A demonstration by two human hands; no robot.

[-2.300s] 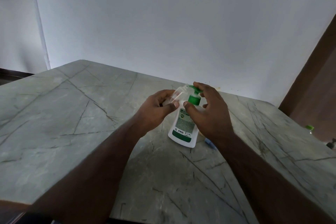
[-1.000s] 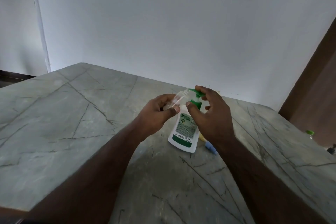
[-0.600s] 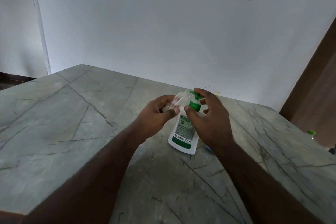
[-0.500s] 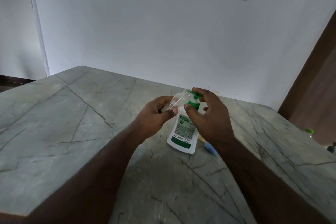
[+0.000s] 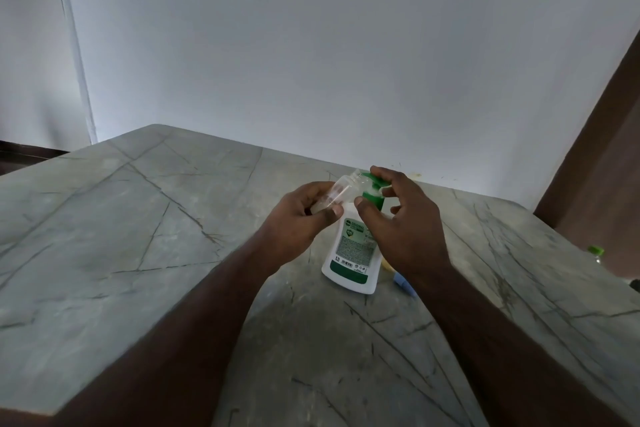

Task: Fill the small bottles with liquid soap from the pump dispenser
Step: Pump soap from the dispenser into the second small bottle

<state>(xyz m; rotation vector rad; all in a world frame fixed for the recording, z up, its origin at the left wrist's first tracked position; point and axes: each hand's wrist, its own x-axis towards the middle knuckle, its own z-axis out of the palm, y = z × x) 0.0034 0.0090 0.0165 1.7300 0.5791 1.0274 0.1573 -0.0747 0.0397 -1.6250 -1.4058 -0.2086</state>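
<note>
On the grey veined marble table point(image 5: 145, 253) stands the white pump dispenser bottle with green pump head point(image 5: 353, 253). The right hand point(image 5: 401, 225) curls around its neck, forefinger on the pump. The left hand point(image 5: 298, 218) grips a small clear plastic bottle point(image 5: 341, 189), tilted, mouth at the spout.

- small bottle point(image 5: 341, 191), in the left hand's point(image 5: 298, 222) grip: clear, glossy plastic
- pump dispenser point(image 5: 353, 253) under the right hand point(image 5: 403, 222): smooth white plastic, green plastic pump, printed label
- table point(image 5: 145, 218) beneath: grey veined stone, matt
</note>
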